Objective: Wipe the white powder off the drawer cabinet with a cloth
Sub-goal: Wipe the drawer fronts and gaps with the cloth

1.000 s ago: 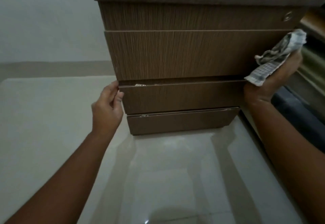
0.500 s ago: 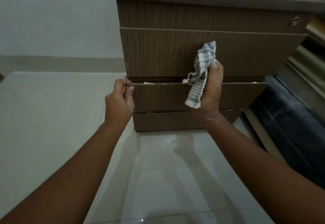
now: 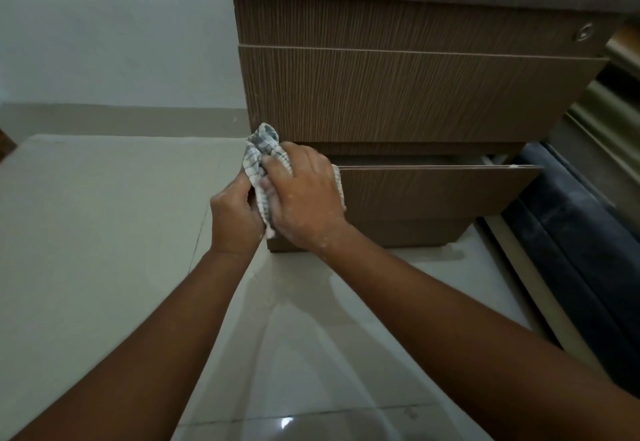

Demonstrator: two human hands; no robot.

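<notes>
1. Where the two forearms reach forward over the glossy tiled floor (image 3: pixel 311 354), they converge at the left front corner of the drawer cabinet (image 3: pixel 398 94).
2. The left hand (image 3: pixel 233 219) is curled closed by that corner, its fingers pinching the near edge of the checked cloth (image 3: pixel 258 158); whether it also grips the drawer edge cannot be told.
3. The right hand (image 3: pixel 304 194), flecked with white powder, is closed over the cloth and presses it onto the left end of the third drawer (image 3: pixel 433 191), which stands pulled out a little.
4. A bunched end of the cloth sticks up above the fingers, against the lower left corner of the second drawer front (image 3: pixel 398 94).
5. A small white speck sits at the right end of the open drawer's top edge.
6. A round lock (image 3: pixel 585 32) sits on the top drawer's right end.
</notes>
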